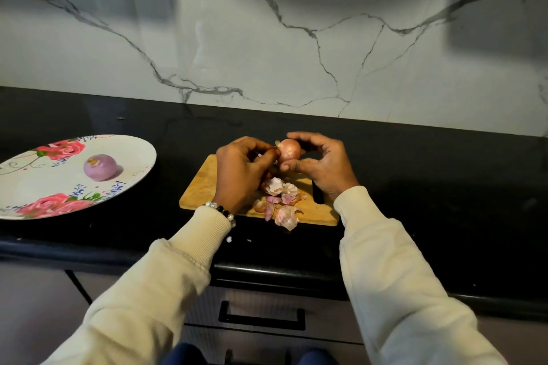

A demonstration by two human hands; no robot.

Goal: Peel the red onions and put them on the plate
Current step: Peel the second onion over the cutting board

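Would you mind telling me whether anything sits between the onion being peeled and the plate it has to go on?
Nothing visible does. The onion is held above the cutting board, and only bare black counter lies between the board and the plate, which holds one peeled onion.

Counter: my black worktop (pixel 415 175) against the marble wall.
Left: floral plate (pixel 35 187), flat on it.
Centre: wooden board (pixel 201 187).
Front edge: onion skin (pixel 286 218), seemingly overhanging the board onto the top.
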